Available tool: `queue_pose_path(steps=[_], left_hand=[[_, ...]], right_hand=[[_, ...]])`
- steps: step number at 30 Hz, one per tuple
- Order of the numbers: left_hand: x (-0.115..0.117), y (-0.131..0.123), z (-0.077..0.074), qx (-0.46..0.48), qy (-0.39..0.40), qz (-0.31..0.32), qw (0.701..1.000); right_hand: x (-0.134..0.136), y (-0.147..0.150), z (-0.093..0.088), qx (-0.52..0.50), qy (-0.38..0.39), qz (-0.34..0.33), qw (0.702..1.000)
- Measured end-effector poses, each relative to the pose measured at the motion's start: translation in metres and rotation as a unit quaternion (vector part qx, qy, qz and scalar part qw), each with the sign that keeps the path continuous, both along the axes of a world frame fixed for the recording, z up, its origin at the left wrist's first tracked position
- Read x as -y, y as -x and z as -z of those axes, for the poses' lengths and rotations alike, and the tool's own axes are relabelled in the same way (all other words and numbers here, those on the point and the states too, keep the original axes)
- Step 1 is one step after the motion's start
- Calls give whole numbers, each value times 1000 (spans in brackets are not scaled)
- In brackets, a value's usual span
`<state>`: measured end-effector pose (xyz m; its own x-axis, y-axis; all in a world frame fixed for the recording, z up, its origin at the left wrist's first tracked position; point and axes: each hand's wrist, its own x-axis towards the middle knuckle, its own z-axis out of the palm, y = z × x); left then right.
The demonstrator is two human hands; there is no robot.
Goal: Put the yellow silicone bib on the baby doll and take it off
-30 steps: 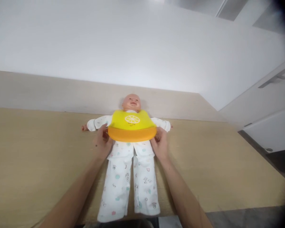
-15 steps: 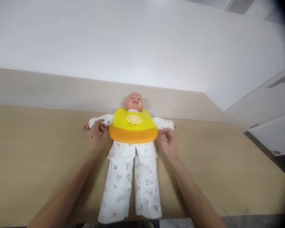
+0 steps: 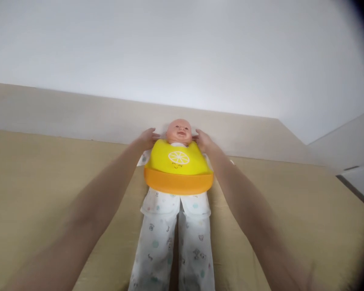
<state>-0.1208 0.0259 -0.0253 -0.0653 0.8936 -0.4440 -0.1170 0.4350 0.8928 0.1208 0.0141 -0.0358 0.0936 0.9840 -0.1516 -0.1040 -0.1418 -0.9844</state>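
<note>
Fingers (image 3: 152,131) of the left hand (image 3: 145,139) and right hand (image 3: 202,140) spread open at the top corners of the yellow bib (image 3: 178,161), beside the doll's (image 3: 178,132) neck. It lies on the tabletop (image 3: 33,202).

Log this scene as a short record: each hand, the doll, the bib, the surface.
Left hand: fingers spread, at the bib's upper edge beside the doll's neck; contact unclear.
Right hand: on the other side of the neck, by the bib's upper edge; grip unclear.
Doll: baby doll, lying face up, in white patterned pajamas.
Bib: yellow bib, lemon-slice print, orange catch pocket, over the doll's chest.
Surface: light wooden table.
</note>
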Motion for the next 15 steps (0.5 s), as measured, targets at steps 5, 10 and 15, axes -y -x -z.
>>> queue_pose_path(steps=[5, 10, 15], left_hand=[[-7, -9, 1, 87, 17, 129, 988], [5, -11, -5, 110, -39, 123, 986], [44, -19, -26, 110, -122, 130, 978]], right_hand=[[-1, 1, -14, -140, 182, -111, 967], [20, 7, -21, -147, 141, -34, 979], [57, 10, -25, -169, 7, -4, 986]])
